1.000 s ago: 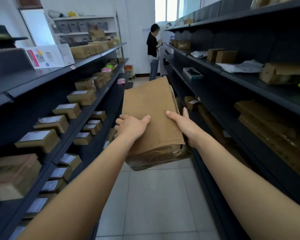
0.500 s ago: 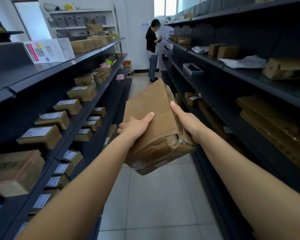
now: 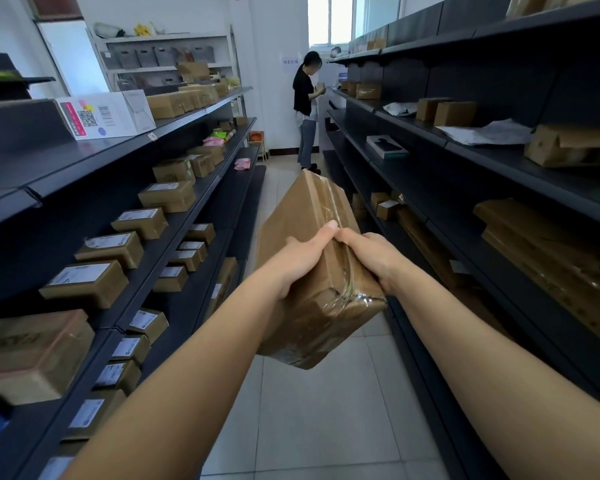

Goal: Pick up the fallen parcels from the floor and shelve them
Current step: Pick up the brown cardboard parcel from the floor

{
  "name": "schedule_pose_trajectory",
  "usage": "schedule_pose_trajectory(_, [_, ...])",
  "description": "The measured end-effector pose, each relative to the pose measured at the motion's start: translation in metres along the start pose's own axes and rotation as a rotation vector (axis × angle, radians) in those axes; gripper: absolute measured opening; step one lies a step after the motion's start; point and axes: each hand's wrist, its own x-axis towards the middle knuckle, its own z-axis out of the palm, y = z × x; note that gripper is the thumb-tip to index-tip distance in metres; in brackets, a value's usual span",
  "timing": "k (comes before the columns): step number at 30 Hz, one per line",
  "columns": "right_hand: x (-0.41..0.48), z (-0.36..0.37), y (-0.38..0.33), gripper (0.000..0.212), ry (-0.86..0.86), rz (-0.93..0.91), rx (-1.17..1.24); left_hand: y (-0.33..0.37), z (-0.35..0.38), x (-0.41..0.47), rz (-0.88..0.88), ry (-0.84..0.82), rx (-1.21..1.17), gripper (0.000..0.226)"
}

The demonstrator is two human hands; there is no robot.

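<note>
left hand [image 3: 300, 259] + right hand [image 3: 374, 259] clasp taped cardboard parcel [image 3: 312, 271] | tilted, glossy tape | risk: slips to floor

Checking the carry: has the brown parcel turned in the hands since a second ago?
Yes. The parcel has rotated; against the floor tiles, its near taped end dropped toward the camera while both hands' thumbs closed together.
</note>
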Motion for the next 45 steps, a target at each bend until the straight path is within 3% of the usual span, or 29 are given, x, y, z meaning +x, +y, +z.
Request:
schedule_pose_trajectory(4, [-0.004, 0.002, -0.001, 0.067, -0.013, -0.047, -0.002, -0.002, 0.001, 0.0, 0.046, 0.023, -0.053, 0.095])
schedule_pose_trajectory(12, [-0.009, 0.002, -0.001, 0.038, -0.003, -0.045, 0.154, -0.006, -0.003, -0.004, 0.0, 0.052, -0.114, 0.084])
schedule_pose_trajectory(20, [0.001, -0.001, -0.001, 0.02, -0.087, -0.041, 0.281, -0.008, -0.011, -0.004, 0.06, 0.136, -0.232, 0.048])
schedule_pose_trajectory(23, [0.006, 0.003, 0.001, 0.028, -0.116, -0.052, 0.206, -0.006, -0.011, -0.006, 0.056, 0.142, -0.255, 0.049])
schedule_pose_trajectory(28, [0.015, 0.006, 0.005, 0.047, -0.108, -0.025, 0.064, -0.004, -0.011, -0.009, 0.037, 0.127, -0.266, 0.095])
schedule_pose_trajectory(33, [0.022, 0.004, 0.009, 0.055, -0.155, 0.022, 0.091, 0.002, -0.012, -0.01, 0.005, 0.108, -0.269, 0.1])
schedule_pose_trajectory(42, [0.021, -0.009, 0.007, 0.071, -0.186, 0.092, -0.119, -0.006, -0.006, -0.007, 0.109, 0.08, -0.286, 0.084])
schedule_pose_trajectory(45, [0.022, -0.017, 0.009, 0.077, -0.192, 0.112, -0.144, -0.002, -0.001, -0.009, 0.154, 0.053, -0.241, 0.065])
